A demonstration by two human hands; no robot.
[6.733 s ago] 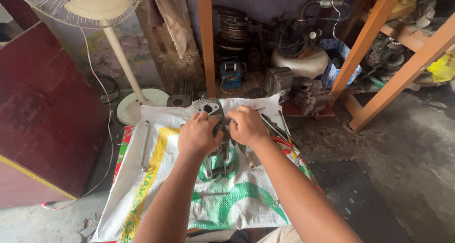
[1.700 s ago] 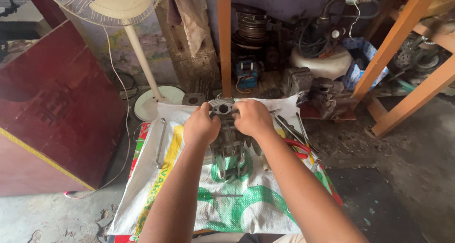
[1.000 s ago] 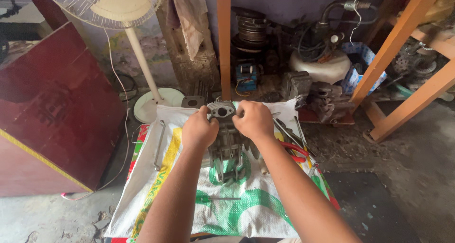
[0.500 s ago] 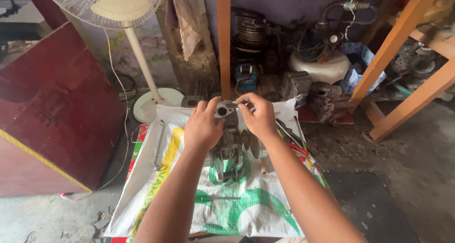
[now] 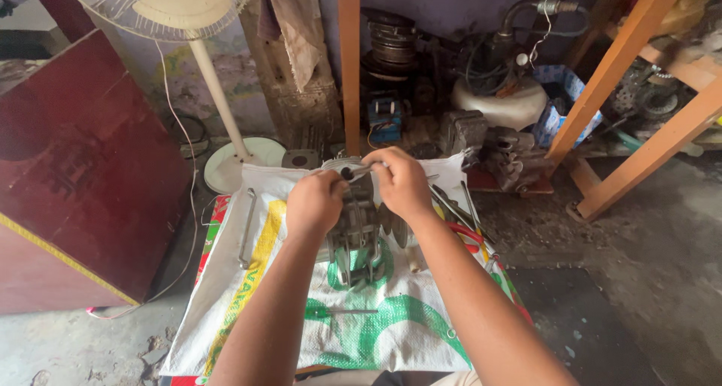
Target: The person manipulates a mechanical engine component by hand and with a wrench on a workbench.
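Observation:
A grey finned metal engine part (image 5: 357,232) stands upright on a white woven sack (image 5: 263,281) spread on the floor. My left hand (image 5: 316,202) grips the top left of the engine part. My right hand (image 5: 402,183) is closed at its top right edge, pinching a thin metal piece (image 5: 359,171) that lies across the top. Both forearms reach in from the bottom of the view.
A wrench (image 5: 247,228) lies at the sack's left, a screwdriver (image 5: 342,311) near its front, and several tools (image 5: 459,209) at its right. A pedestal fan (image 5: 218,92), a dark red panel (image 5: 83,168), an orange wooden frame (image 5: 624,77) and machine parts (image 5: 481,130) stand around.
My hands have stayed on top of the engine part. My right hand has shifted slightly, and its fingers now pinch the thin piece across the top. The view has tilted a little.

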